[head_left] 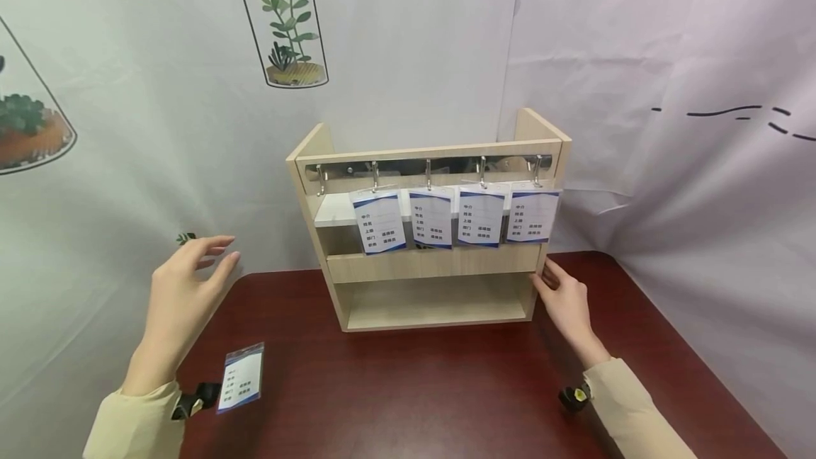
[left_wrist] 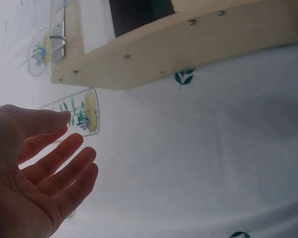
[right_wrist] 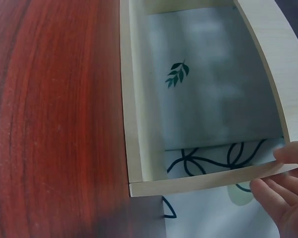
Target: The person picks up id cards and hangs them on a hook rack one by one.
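Observation:
A pale wooden shelf rack stands on the table. My right hand grips its right side panel low down, thumb at the front edge and fingers along the outer face; the right wrist view shows the side board between them. My left hand is raised in the air left of the rack, holding nothing, its fingers loosely bent and thumb apart. Several badge cards in clear sleeves hang from metal hooks on the rack's front. The leftmost hook bears no card.
Another badge card lies on the dark red table, by my left wrist. Behind the rack hangs a white cloth printed with plants. The rack has an upper white shelf and a lower open compartment.

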`<state>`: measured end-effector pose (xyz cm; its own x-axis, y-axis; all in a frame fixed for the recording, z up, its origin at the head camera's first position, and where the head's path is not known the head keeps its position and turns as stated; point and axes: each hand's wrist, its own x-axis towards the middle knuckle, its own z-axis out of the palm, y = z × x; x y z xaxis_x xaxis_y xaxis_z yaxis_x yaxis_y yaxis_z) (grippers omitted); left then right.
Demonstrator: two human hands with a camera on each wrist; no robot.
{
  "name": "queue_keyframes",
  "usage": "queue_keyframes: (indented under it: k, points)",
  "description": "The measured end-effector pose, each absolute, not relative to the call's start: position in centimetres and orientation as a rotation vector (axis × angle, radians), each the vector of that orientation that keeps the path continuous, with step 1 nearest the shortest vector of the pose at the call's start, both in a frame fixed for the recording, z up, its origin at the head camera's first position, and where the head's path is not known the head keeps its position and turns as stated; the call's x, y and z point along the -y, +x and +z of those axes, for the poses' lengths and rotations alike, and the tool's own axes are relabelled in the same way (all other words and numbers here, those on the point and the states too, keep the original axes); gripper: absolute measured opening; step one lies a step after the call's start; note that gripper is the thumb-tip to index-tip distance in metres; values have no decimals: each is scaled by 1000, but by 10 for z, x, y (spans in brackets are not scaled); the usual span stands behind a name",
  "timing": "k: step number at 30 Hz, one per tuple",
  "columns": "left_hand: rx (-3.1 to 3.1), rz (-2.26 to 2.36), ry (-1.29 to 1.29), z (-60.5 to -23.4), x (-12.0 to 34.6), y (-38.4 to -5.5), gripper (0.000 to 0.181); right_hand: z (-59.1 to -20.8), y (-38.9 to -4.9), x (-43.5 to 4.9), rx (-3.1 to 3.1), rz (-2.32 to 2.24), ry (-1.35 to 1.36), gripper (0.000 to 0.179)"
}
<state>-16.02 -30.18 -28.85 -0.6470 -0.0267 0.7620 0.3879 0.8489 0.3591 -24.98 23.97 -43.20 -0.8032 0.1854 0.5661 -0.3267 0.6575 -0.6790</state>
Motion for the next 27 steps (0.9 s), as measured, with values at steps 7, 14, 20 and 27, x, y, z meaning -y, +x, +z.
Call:
queue_keyframes:
  k: [7,14,20,27]
  points:
    - [2214,-614,-226,-304,314,-155,25,-433,-248,-238,2202,1118,78,44]
    - [2244,-593,-171,-318,325,-151,25,-435,-249,-236,2120,1172,61,40]
    - [2283,-609,-138,-333,333,-147,25,-436,-250,-235,2059,1219,69,34]
    - [2319,-618,-74,-348,342,-145,23,-438,-251,-236,2052,1230,91,33]
